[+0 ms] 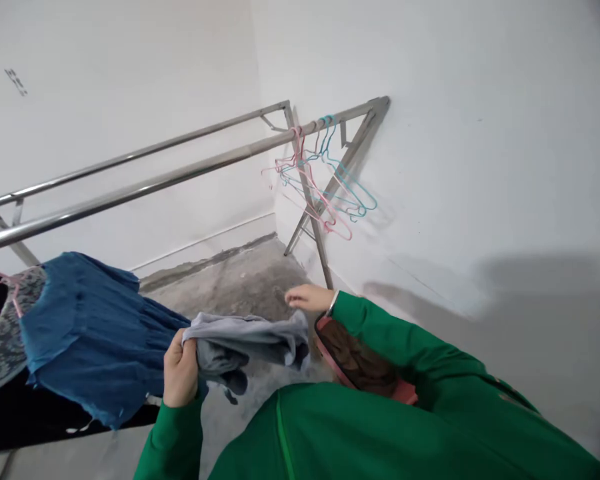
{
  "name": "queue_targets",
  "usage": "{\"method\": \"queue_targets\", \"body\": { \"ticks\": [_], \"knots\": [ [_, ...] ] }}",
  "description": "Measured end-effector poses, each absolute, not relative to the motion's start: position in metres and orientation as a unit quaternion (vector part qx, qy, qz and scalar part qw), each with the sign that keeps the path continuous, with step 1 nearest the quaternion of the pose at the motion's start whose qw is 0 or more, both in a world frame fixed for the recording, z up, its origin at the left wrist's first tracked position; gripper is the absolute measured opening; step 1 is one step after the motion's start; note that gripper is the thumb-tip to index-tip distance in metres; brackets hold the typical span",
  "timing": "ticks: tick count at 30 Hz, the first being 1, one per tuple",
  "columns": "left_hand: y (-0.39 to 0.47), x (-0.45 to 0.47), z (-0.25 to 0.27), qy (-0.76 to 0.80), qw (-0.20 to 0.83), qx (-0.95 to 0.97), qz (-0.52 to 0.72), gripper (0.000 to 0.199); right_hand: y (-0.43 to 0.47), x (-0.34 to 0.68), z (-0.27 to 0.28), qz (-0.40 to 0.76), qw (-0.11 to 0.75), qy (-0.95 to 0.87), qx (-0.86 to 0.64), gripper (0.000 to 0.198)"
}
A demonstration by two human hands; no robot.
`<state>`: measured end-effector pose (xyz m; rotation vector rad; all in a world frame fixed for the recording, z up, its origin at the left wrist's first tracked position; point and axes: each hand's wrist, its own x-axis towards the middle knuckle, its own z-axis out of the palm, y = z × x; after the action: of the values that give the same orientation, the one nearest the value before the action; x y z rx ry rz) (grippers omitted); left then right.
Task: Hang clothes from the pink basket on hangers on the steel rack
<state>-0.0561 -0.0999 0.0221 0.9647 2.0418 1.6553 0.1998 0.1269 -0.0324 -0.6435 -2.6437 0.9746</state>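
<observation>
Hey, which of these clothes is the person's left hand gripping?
The plain light-grey garment, bunched and gripped at one end by the left hand. The blue garment and the patterned garment are farther left in the picture, outside that grip.

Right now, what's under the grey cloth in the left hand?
Concrete floor shows around the grey cloth held by the left hand; the cloth covers whatever is directly beneath it.

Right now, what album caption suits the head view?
Left hand holding a gray garment; pink and turquoise hangers on a metal clothes rack.
</observation>
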Motion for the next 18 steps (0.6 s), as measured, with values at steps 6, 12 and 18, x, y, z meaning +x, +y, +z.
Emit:
{"method": "queue_targets", "body": {
  "ticks": [6, 12, 18],
  "knots": [
    [-0.101, -0.040, 0.035, 0.712, 0.284, 0.325, 0.554, 0.045, 0.179, 0.222, 0.086, 0.011, 0.359, -0.827, -0.433, 0.037],
    [-0.109, -0.044, 0.033, 0.723, 0.264, 0.348, 0.536, 0.036, 0.223, 0.216, 0.131, -0.144, 0.210, -0.803, -0.539, 0.041],
    [-0.117, -0.056, 0.033, 0.738, 0.228, 0.362, 0.522, 0.034, 0.247, 0.219, 0.124, -0.132, 0.169, -0.803, -0.557, 0.029]
  ]
}}
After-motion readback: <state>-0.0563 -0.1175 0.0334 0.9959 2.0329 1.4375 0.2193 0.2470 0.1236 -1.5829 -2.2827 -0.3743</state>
